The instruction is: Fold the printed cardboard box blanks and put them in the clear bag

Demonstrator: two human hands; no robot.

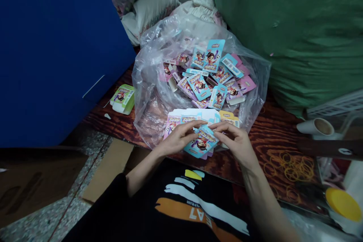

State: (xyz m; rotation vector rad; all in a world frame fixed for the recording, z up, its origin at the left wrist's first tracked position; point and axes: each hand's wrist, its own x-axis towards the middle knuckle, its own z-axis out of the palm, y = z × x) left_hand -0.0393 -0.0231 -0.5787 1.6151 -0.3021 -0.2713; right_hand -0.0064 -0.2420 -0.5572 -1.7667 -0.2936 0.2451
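Rubber bands, tape roll

The foremost carton is printed in light blue, with a dark-haired cartoon figure and pink and white touches. The cartons in the bag are seen in light blue and pink with the same figure, and some carry white barcode panels. The bag itself is clear and colourless. A flat stack is shown with white backs, and a yellow-orange piece lies at its end. A lone carton is coloured light green. The tabletop is marked by dark red-brown wood grain, and tan rubber bands are scattered on it. A deep blue panel, a green sack, a yellow lid and a speckled grey floor are seen. The black shirt is printed in white, orange and yellow.
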